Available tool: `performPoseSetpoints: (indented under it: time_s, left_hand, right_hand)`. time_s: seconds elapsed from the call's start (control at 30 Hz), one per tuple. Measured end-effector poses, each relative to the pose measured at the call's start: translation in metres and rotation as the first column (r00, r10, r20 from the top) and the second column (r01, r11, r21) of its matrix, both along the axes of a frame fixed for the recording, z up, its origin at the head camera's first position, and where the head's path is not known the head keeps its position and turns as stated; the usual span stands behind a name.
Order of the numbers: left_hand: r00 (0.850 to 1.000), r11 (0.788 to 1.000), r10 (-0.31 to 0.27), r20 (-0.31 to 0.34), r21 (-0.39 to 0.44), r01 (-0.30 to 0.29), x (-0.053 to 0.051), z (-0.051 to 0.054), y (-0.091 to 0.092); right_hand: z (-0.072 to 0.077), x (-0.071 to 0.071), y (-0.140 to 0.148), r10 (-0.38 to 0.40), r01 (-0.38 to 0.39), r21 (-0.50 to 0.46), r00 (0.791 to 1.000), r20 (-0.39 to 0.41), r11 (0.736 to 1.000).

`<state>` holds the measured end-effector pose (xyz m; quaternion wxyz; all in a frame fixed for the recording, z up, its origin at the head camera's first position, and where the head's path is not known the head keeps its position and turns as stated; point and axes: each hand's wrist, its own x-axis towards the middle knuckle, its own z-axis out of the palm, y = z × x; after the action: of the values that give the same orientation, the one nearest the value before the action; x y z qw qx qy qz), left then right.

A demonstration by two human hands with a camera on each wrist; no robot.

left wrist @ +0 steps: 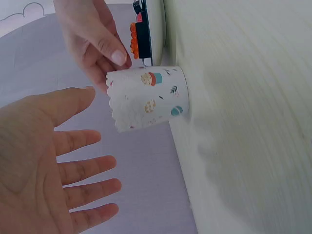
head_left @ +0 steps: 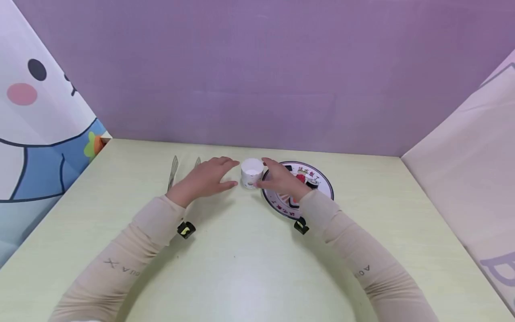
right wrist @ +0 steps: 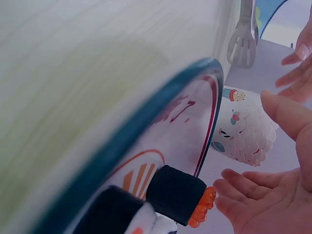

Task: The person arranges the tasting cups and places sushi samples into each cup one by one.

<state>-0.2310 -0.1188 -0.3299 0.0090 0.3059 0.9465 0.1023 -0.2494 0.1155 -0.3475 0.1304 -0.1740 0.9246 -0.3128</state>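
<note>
3 backdrops (head_left: 257, 76) around the table (head_left: 241, 281) suggest a booth.

A white paper baking cup (head_left: 251, 179) with a scalloped rim, printed with small cupcakes and leaves in teal, red and tan, stands upright, mouth up, on the pale tabletop (head_left: 241, 277), just left of a dark-rimmed plate (head_left: 327, 188).

Bench (head_left: 241, 232), pale yellow-green, extends below left grip (head_left: 207, 178) and right grip (head_left: 281, 180); soft glare (head_left: 245, 286) shows on the near side of both. Purple backdrop (head_left: 257, 80) stands beyond them, faintly creased. Left of left grip: panel (head_left: 56, 120) printed with white cartoon face, blue clothing. Right of right grip: pale pinkish panel (head_left: 462, 179), purple marking (head_left: 496, 264).
</note>
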Motion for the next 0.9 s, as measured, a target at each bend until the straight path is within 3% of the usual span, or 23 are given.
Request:
performPoseSetpoints:
  time_s: [0.23,0.43,0.67,0.9]
  left_hand:
    - [1.0,1.0,0.001,-0.011,-0.007,-0.001,0.002,0.005,0.007]
    - [1.0,1.0,-0.02,-0.022,-0.006,0.019,0.0,0.008,0.014]
    - [0.997,0.998,-0.057,-0.055,-0.02,0.056,-0.003,0.001,0.027]
    - [0.993,0.998,-0.058,-0.106,0.0,0.059,-0.008,-0.004,0.037]
  right_hand:
    - [-0.001,-0.007,-0.011,0.017,-0.016,-0.066,1.0,0.008,0.998]
    - [-0.005,-0.013,-0.019,-0.017,0.018,-0.022,0.999,0.032,1.0]
    - [-0.008,-0.013,-0.018,-0.01,0.012,-0.063,0.999,0.033,0.998]
    - [-0.008,-0.01,-0.018,-0.009,0.011,-0.081,1.0,0.028,0.997]
